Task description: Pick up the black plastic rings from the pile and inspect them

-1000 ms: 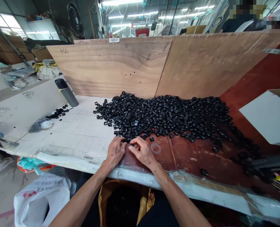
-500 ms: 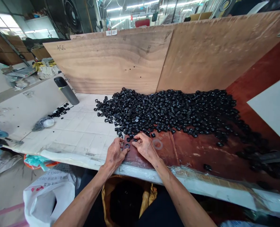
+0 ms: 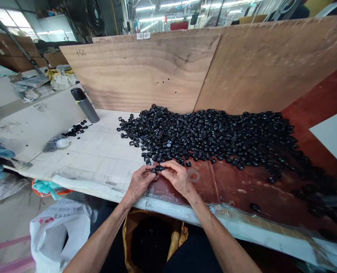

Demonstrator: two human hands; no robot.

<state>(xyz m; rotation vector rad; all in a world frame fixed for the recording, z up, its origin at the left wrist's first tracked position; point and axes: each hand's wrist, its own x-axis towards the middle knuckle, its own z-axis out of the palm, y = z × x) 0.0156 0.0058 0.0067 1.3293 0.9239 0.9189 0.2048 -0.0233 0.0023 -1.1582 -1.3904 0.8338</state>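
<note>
My left hand (image 3: 140,184) and my right hand (image 3: 177,179) meet at the near edge of a large heap of small black rings (image 3: 205,136), which look like plastic or rubber. Their fingertips pinch a small black ring (image 3: 157,169) between them, partly hidden by the fingers. A translucent flat ring (image 3: 193,175) lies on the reddish-brown board (image 3: 237,182) just right of my right hand. A few stray black rings lie on that board further right.
A plywood panel (image 3: 145,72) stands behind the heap. To the left, a grey-and-black flask (image 3: 84,105) stands on the white tiled sheet (image 3: 106,159) near a small cluster of black rings (image 3: 76,129). A white plastic bag (image 3: 59,237) and a yellow sack (image 3: 145,239) sit below the bench edge.
My hands have closed together over the black ring that lay on the bench between them, and their fingertips now pinch it. The view has shifted slightly.
</note>
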